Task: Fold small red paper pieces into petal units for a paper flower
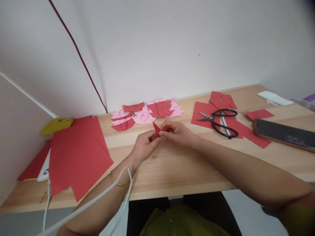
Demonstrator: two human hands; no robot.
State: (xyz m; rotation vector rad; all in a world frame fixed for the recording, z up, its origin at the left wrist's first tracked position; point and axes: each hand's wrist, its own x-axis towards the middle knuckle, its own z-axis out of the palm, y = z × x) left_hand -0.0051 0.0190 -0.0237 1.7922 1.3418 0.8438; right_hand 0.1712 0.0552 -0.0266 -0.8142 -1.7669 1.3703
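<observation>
Both hands meet over the middle of the wooden table (172,170), pinching one small folded red paper piece (160,128). My left hand (145,145) grips its lower left side with closed fingers. My right hand (177,132) pinches its right end. Just behind them lies a spread of folded red and pink paper shapes (147,113) against the wall.
A stack of red paper sheets (77,154) lies at the left, with a yellow object (56,125) behind it. Black scissors (220,121) rest on red paper scraps at the right, next to a dark flat board (285,134). A white cable (98,200) crosses my left forearm.
</observation>
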